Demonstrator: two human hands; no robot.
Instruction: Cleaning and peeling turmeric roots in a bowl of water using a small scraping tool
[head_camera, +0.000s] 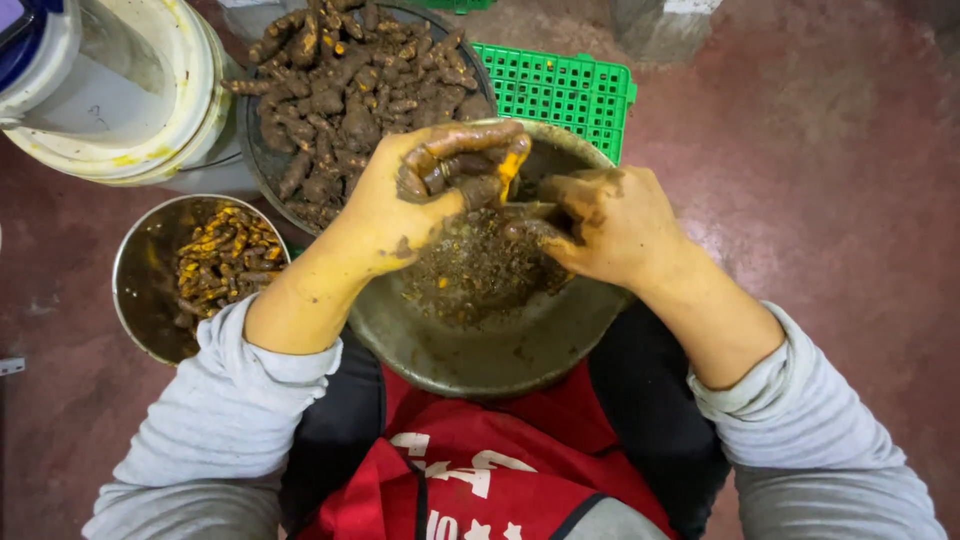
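Over the metal basin resting on our lap, we work with both hands close together. Our left hand has its grip curled around a muddy turmeric root, whose broken end shows bright orange near the fingertips. Our right hand sits just beside it, fingers bent inward and pressed against the same root at its lower end; its grip looks clenched there, though we cannot tell whether it also holds a small tool, since mud hides the fingers. Under the hands, the basin holds a heap of dark peelings and dirt, flecked with orange.

Beyond the basin, touching its far rim, stands a dark round tub piled with unpeeled brown roots. To our left, on the red floor, a steel bowl holds cleaned orange-yellow pieces. Behind that bowl sits a white plastic bucket stained yellow at its lip. A green plastic crate lies partly under the tub and the basin on the far side.

We wear grey sleeves pushed up the forearms and a red apron across the lap.
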